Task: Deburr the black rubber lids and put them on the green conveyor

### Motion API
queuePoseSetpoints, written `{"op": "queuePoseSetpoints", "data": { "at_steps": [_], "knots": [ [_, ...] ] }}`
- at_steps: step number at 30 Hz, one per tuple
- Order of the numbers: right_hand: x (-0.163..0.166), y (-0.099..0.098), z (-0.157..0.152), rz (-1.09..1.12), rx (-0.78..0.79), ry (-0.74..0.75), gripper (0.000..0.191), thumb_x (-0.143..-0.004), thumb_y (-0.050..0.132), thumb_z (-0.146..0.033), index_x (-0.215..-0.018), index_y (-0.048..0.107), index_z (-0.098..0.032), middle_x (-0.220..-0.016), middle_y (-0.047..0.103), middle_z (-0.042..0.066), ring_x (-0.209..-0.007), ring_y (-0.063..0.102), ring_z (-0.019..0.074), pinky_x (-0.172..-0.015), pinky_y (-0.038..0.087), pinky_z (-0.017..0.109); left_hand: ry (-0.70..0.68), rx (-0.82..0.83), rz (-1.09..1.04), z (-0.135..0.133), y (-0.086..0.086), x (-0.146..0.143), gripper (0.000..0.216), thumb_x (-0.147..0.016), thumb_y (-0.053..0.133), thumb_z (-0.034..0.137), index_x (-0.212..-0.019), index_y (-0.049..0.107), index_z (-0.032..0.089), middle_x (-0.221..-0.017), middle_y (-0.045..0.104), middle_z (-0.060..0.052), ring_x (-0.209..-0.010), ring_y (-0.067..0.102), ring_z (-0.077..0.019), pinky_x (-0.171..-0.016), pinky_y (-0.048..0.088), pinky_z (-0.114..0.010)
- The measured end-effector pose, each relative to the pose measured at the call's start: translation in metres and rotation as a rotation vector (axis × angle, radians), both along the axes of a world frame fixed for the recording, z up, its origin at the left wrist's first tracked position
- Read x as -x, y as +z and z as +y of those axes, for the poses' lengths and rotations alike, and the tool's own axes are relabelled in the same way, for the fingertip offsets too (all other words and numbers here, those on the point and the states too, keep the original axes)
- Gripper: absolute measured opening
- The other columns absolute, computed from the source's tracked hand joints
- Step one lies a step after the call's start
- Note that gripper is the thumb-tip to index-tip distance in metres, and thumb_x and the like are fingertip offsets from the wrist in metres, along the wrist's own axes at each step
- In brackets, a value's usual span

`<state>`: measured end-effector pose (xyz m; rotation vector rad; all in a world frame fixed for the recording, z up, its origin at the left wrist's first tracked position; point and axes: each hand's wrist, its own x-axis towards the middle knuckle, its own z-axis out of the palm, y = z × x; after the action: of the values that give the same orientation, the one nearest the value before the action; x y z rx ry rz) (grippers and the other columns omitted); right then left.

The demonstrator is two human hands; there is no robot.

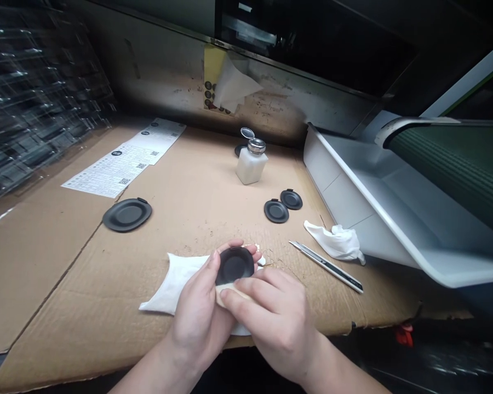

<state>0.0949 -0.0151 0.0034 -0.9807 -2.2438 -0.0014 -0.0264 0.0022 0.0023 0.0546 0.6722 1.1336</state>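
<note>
A small black round lid [235, 265] with a raised rim and a tab lies in my left hand [201, 301], whose fingers curl round its edge. My right hand [275, 312] pinches a pale folded cloth [232, 293] and presses it at the lid's near edge. Beneath both hands a white cloth [181, 279] is spread on the cardboard. Two similar black lids [276, 211] lie to the right, and a larger black lid [127, 214] lies to the left. Just right of my right hand is a utility knife [326, 266].
A white pump bottle [251, 164] with its metal cap flipped up stands farther back. A crumpled white cloth [337, 242] lies by a large grey-white bin [353, 186] on the right. Printed label sheets [123, 161] and stacked clear plastic trays [36, 93] are on the left.
</note>
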Motion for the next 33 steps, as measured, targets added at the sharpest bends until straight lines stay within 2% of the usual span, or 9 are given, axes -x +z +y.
{"op": "queuePoseSetpoints", "data": {
  "at_steps": [4,8,11,15,18,21,23,28,33],
  "knots": [
    [-0.022,-0.001,0.004,-0.019,0.030,0.004,0.019,-0.082,0.056,-0.012,-0.099,0.062,-0.018,-0.082,0.066,0.003,-0.071,0.053,0.0140,-0.061,0.042,0.027,0.016,-0.038,-0.008,0.000,-0.001,0.000,0.025,-0.086,0.046,0.030,-0.101,0.057,0.012,-0.102,0.064,-0.015,-0.107,0.055,-0.0272,-0.098,0.039,-0.039],
    [-0.064,0.004,0.012,-0.024,0.012,-0.158,0.024,-0.080,0.057,-0.004,-0.098,0.062,-0.019,-0.084,0.066,0.003,-0.073,0.055,0.0133,-0.064,0.044,0.027,0.039,-0.057,-0.036,0.003,-0.002,-0.001,0.024,-0.086,0.046,0.028,-0.097,0.059,0.010,-0.099,0.065,-0.015,-0.110,0.054,-0.0298,-0.101,0.037,-0.041],
    [-0.075,0.005,0.015,-0.025,-0.051,-0.208,0.030,-0.077,0.058,-0.002,-0.101,0.061,-0.020,-0.086,0.066,0.002,-0.075,0.056,0.0137,-0.067,0.045,0.027,0.049,-0.047,-0.036,0.004,-0.002,-0.003,0.024,-0.086,0.047,0.026,-0.097,0.060,0.009,-0.100,0.065,-0.016,-0.113,0.052,-0.0312,-0.101,0.037,-0.042],
    [-0.062,-0.006,0.013,-0.112,-0.089,-0.342,0.026,-0.080,0.055,-0.006,-0.101,0.062,-0.020,-0.092,0.067,0.003,-0.081,0.058,0.0160,-0.075,0.046,0.030,0.066,-0.049,-0.032,0.004,-0.001,-0.003,0.023,-0.086,0.046,0.024,-0.097,0.061,0.010,-0.102,0.064,-0.015,-0.116,0.050,-0.0308,-0.102,0.036,-0.042],
    [-0.045,-0.012,0.008,-0.108,-0.013,-0.386,0.023,-0.084,0.052,-0.016,-0.105,0.061,-0.021,-0.106,0.062,0.008,-0.094,0.056,0.0208,-0.082,0.047,0.037,0.078,-0.057,-0.032,0.004,-0.002,-0.002,0.024,-0.087,0.045,0.024,-0.096,0.062,0.011,-0.103,0.064,-0.013,-0.118,0.048,-0.0281,-0.103,0.035,-0.039],
    [-0.024,-0.009,0.003,-0.072,0.121,-0.289,0.044,-0.083,0.054,-0.032,-0.124,0.049,-0.019,-0.124,0.050,0.013,-0.112,0.047,0.0265,-0.091,0.045,0.046,0.059,-0.065,-0.050,0.001,-0.002,0.000,0.024,-0.087,0.045,0.027,-0.098,0.062,0.014,-0.105,0.064,-0.010,-0.118,0.048,-0.0244,-0.102,0.036,-0.036],
    [-0.010,-0.005,0.002,-0.051,0.217,-0.235,0.059,-0.081,0.054,-0.036,-0.134,0.036,-0.016,-0.133,0.042,0.014,-0.120,0.040,0.0278,-0.096,0.041,0.048,0.053,-0.052,-0.045,0.000,0.000,0.001,0.024,-0.087,0.046,0.029,-0.099,0.062,0.016,-0.107,0.064,-0.008,-0.117,0.048,-0.0227,-0.102,0.036,-0.034],
    [0.012,-0.001,0.006,-0.010,0.292,-0.212,0.066,-0.077,0.054,-0.028,-0.137,0.030,-0.013,-0.139,0.033,0.016,-0.129,0.030,0.0283,-0.102,0.035,0.051,0.054,-0.002,0.007,0.000,0.005,0.001,0.023,-0.087,0.046,0.027,-0.100,0.062,0.018,-0.115,0.062,-0.005,-0.117,0.049,-0.0216,-0.101,0.036,-0.034],
    [0.013,-0.003,0.004,-0.035,0.337,-0.203,0.071,-0.073,0.051,-0.016,-0.139,0.025,-0.011,-0.143,0.028,0.016,-0.133,0.022,0.0269,-0.106,0.030,0.050,0.051,0.002,-0.006,0.001,0.004,0.000,0.023,-0.088,0.045,0.028,-0.099,0.062,0.017,-0.115,0.062,-0.006,-0.116,0.049,-0.0214,-0.101,0.037,-0.033]
  ]
}}
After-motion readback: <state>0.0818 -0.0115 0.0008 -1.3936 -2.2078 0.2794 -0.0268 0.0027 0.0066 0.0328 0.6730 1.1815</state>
